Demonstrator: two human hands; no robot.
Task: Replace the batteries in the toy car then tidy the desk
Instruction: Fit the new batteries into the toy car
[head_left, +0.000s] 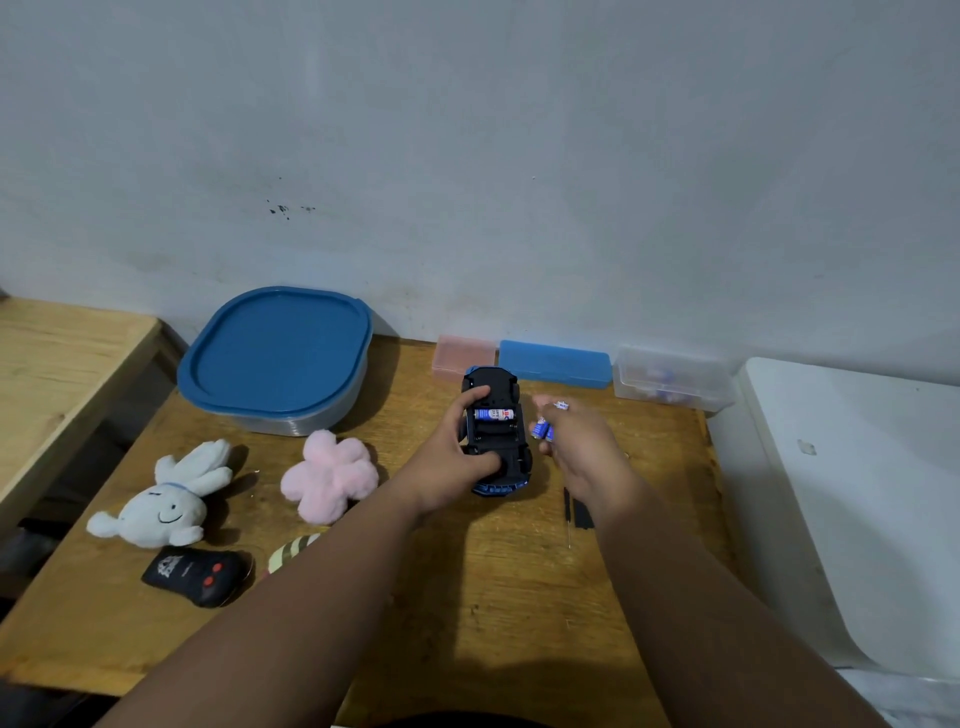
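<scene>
One battery (493, 414) lies crosswise in the open compartment on the underside of the toy car (491, 378). Its label is white with blue and red print, too blurred to read. The left hand (462, 457) grips the upturned car from the side, thumb and fingers curled round its black chassis, just above the middle of the wooden desk (467, 597). The right hand (582, 447), just beside the car, pinches a few small blue batteries (541, 430) in its curled fingers; their print cannot be made out either. A black remote (195, 574) with red buttons bears a white emblem that is not legible.

Along the wall (519, 156) stand four containers: a large grey tub with a blue lid (275, 358), shut; a small pink box (464, 357); a flat blue box (555, 362); and a clear box (672, 379) with blurred blue and pinkish items inside. What the first three hold cannot be seen.

On the desk also lie a white plush toy (161, 499), a pink fluffy plush (330, 475), a striped item (293, 551) partly hidden by the left forearm, and a thin screwdriver (568, 512) beside a small black plate (583, 514). A second wooden table (62, 353) stands at the left, a white unit (841, 493) at the right. The wall is pale grey, with a few dark specks.
</scene>
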